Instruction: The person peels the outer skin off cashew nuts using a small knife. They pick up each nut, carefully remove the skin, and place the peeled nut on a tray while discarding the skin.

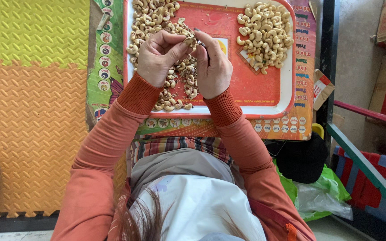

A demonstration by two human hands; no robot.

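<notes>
Hands (184, 60) raised together over tray (264, 100), fingertips pinching 1 cashew (189, 41)

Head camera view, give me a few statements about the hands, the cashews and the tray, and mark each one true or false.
1. Both hands, left hand and right hand, meet over the red tray. True.
2. The pale cashew pile lies at the tray's left. False: at its right.
3. The sleeves are blue. False: orange.
4. The left hand pinches a cashew. True.
</notes>
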